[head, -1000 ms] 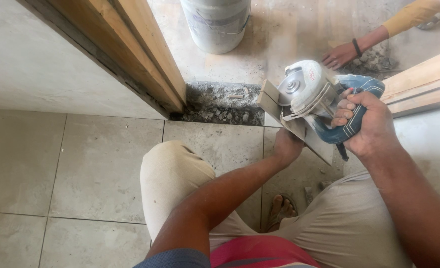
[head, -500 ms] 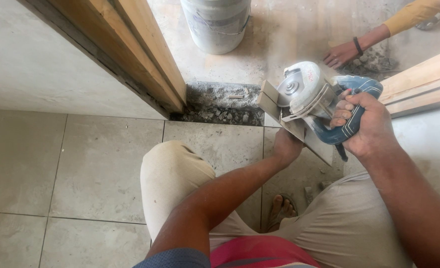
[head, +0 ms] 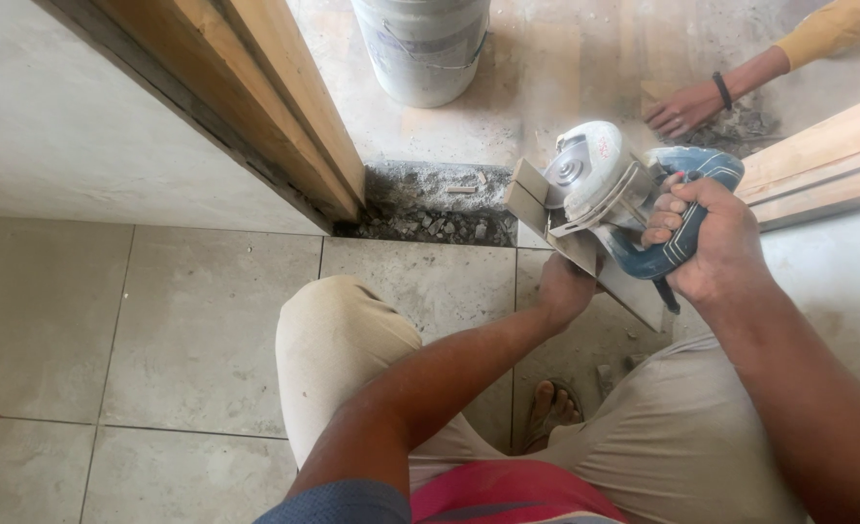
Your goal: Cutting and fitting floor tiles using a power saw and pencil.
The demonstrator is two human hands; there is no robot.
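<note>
My right hand (head: 710,241) grips the blue handle of a handheld tile cutter (head: 612,190) with a grey round blade guard. The cutter rests on a grey tile piece (head: 537,199) that slants from the upper left down to the right. My left hand (head: 564,288) holds that tile piece from below, near its middle. Both hands are above my bent knees, over the tiled floor (head: 207,330).
A wooden door frame (head: 255,107) runs diagonally at the upper left. A rubble-filled gap (head: 430,204) lies at the threshold. A grey bucket (head: 425,49) stands behind it. Another person's hand (head: 682,107) with a dark wristband rests on the floor at the upper right, beside wooden planks (head: 818,165).
</note>
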